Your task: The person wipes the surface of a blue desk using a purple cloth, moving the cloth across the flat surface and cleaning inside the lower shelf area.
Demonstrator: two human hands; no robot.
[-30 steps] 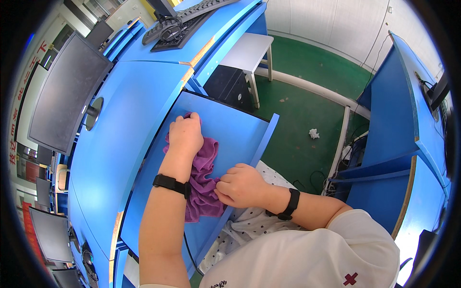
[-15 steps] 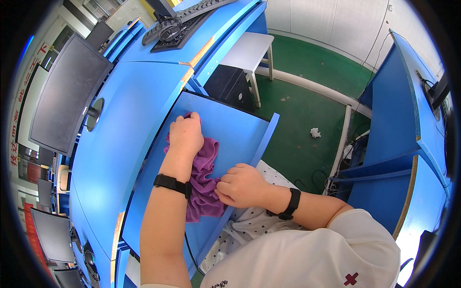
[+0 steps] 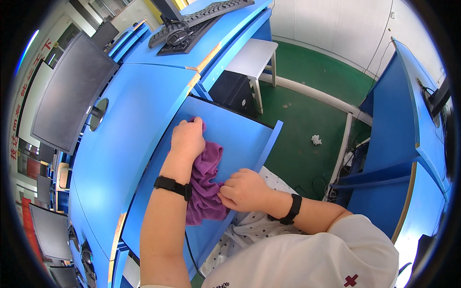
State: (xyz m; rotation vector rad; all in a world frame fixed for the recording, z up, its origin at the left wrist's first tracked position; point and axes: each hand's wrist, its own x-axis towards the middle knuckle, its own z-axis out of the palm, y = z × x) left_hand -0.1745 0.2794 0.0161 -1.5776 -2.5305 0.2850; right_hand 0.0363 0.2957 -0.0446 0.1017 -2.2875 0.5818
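A crumpled purple cloth (image 3: 207, 165) lies on the blue pull-out keyboard tray (image 3: 242, 128) of a desk. My left hand (image 3: 188, 137) is closed on its far end, and a bit of purple shows beyond the fingertips. Part of the cloth is hidden under that hand and forearm. At the near right side of the cloth, my right hand (image 3: 245, 190) pinches its edge with curled fingers, close to the tray's raised front rim. Folds run between the two hands. Each wrist wears a black band.
The blue desktop (image 3: 129, 105) carries a monitor (image 3: 72, 93) to the left. Farther back are a keyboard (image 3: 211, 14) and coiled cable. A stool (image 3: 252, 55) and black computer case (image 3: 234, 93) stand beyond the tray. Crumpled white paper (image 3: 316, 139) lies on the green floor. Another blue desk (image 3: 396, 115) stands right.
The whole view has shifted slightly, so the desk and tray sit a little lower and farther right. Both hands keep their hold on the cloth, whose folds have changed slightly.
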